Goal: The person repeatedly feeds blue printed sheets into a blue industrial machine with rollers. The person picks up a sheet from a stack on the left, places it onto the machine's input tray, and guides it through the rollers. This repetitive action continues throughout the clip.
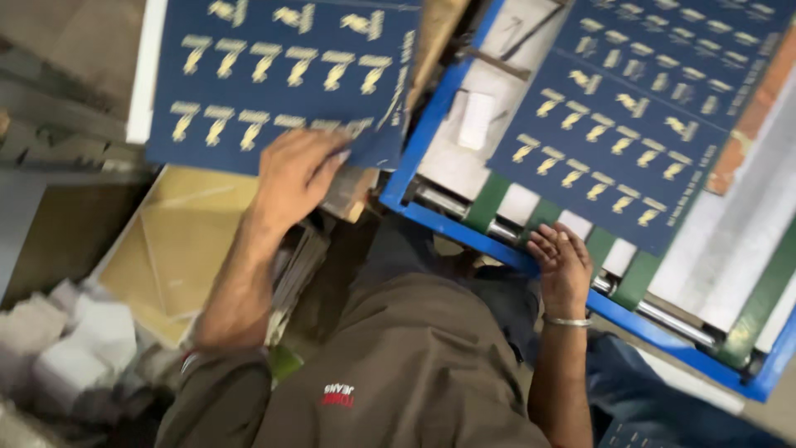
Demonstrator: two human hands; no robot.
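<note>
My left hand (294, 170) grips the lower edge of a dark blue printed sheet (265, 75) with rows of gold figures, holding it over a stack at the upper left. My right hand (562, 264), with a metal bangle on the wrist, rests with fingers spread at the front edge of a blue-framed machine table (431, 116). Just beyond its fingertips lies a second dark blue sheet (613, 124) with gold print, on green belts (637, 278) and steel rollers.
A yellow-brown board (178, 249) lies on the floor at lower left beside crumpled white paper scraps (75, 344). A small white block (475, 120) sits on the machine bed. My brown shirt (414, 365) fills the bottom centre.
</note>
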